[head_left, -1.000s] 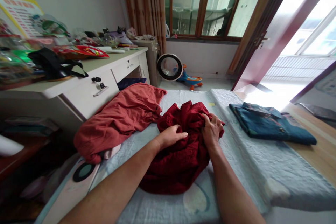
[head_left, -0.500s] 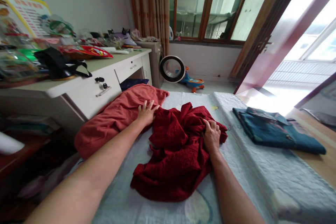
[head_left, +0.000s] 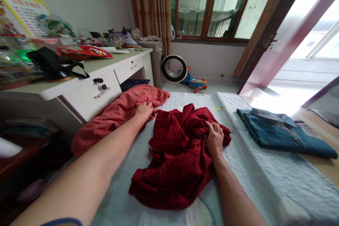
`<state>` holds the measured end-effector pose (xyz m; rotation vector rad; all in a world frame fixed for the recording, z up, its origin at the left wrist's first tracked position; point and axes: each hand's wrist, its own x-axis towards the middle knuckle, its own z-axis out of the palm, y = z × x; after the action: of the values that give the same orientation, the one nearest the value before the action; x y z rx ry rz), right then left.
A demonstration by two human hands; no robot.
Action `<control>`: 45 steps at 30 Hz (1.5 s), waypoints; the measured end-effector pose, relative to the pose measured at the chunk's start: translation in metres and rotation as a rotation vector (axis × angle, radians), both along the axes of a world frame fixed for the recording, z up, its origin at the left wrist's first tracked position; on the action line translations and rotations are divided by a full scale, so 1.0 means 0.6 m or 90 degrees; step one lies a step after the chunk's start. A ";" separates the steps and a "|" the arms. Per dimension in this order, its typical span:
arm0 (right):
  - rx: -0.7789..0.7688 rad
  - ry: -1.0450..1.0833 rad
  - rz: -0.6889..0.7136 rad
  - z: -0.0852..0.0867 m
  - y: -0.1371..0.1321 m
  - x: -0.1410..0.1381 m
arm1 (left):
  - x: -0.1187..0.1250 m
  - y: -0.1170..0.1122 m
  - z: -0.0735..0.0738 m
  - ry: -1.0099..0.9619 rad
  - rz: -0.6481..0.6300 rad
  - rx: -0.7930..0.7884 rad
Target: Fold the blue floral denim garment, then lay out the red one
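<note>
A dark red garment [head_left: 177, 162] lies crumpled in the middle of the bed, its exact kind hidden by the folds. My right hand [head_left: 215, 137] rests on its right side, fingers curled into the fabric. Just left of the garment, a coral-red cloth bundle [head_left: 116, 113], perhaps a pillow or a folded cover, lies along the bed's left edge. My left hand [head_left: 144, 110] is on the right part of this bundle, fingers bent and closed on its cloth. A narrow gap separates that hand from the dark red garment.
Pale blue bedding [head_left: 238, 183] covers the bed. Folded dark blue denim [head_left: 286, 134] lies at the right edge. A white desk [head_left: 79, 95] crowded with items stands along the left. Beyond the bed are a washing machine with its round door [head_left: 174, 69] open and a blue ride-on toy [head_left: 194, 82].
My left hand has moved left, away from the dark red garment's edge, onto the coral cloth bundle, and its spread fingers have curled in. My right hand stays on the garment.
</note>
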<state>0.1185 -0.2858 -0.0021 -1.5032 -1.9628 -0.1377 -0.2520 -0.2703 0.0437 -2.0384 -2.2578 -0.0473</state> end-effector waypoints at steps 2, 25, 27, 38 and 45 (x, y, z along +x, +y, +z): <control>0.001 -0.001 0.000 0.001 0.000 -0.001 | -0.018 0.000 0.011 0.034 0.038 0.031; -0.008 0.018 -0.002 -0.003 0.002 -0.001 | -0.032 0.052 -0.011 0.112 -0.092 0.092; -0.008 0.023 0.000 -0.004 0.003 -0.001 | -0.032 0.063 -0.015 0.097 -0.091 0.032; -0.014 0.033 0.008 -0.008 0.005 0.000 | -0.075 0.086 0.005 0.070 0.024 0.044; -0.009 0.043 0.012 -0.008 0.004 0.000 | -0.071 0.083 -0.024 0.007 0.043 0.091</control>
<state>0.1186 -0.2833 -0.0067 -1.4781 -1.9277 -0.0649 -0.2947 -0.2207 0.0292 -1.8861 -2.2444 -0.1849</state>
